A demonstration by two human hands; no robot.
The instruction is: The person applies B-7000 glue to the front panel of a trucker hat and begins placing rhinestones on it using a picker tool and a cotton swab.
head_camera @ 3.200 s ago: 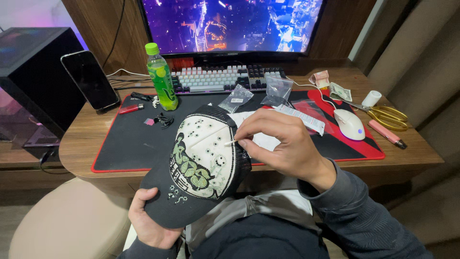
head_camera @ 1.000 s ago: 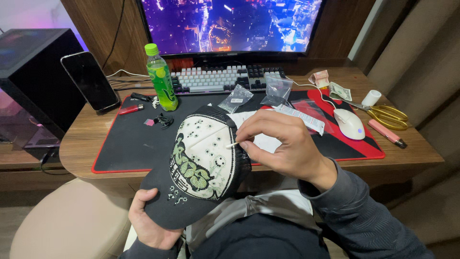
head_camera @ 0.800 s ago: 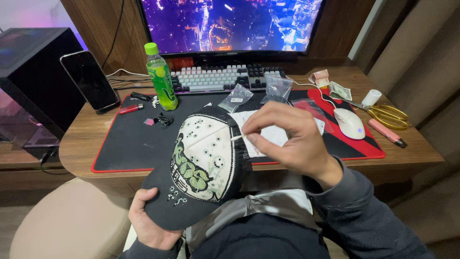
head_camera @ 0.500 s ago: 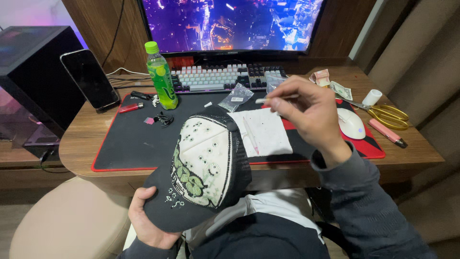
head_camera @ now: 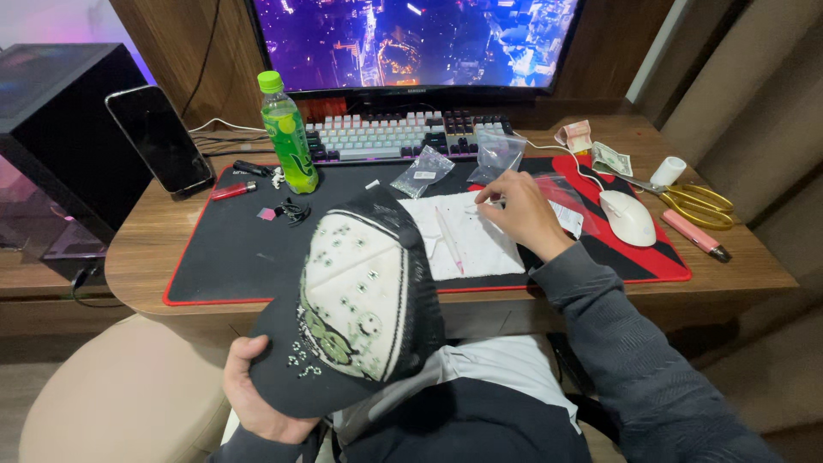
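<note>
My left hand (head_camera: pixel 255 394) grips the brim of a black cap (head_camera: pixel 356 304) with a cream front panel and green lettering, holding it over my lap. My right hand (head_camera: pixel 521 212) reaches onto the desk, its fingertips pinched together at the far edge of a white sheet (head_camera: pixel 467 240) on the black-and-red desk mat (head_camera: pixel 214 249). A thin pink-tipped stick (head_camera: pixel 449 241) lies on that sheet. Two small clear plastic bags (head_camera: pixel 422 171) lie just beyond the sheet. I cannot make out what the right fingers pinch.
A green bottle (head_camera: pixel 289 135), a keyboard (head_camera: pixel 403 137) and a monitor (head_camera: pixel 411 43) stand at the back. A phone (head_camera: pixel 159 139) leans at left. A white mouse (head_camera: pixel 627 217), gold scissors (head_camera: pixel 699 200), a pink pen (head_camera: pixel 694 235) and banknotes (head_camera: pixel 610 158) lie at right.
My right hand left the cap's front panel and moved forward to the white sheet on the desk. The cap tilted slightly in my left hand.
</note>
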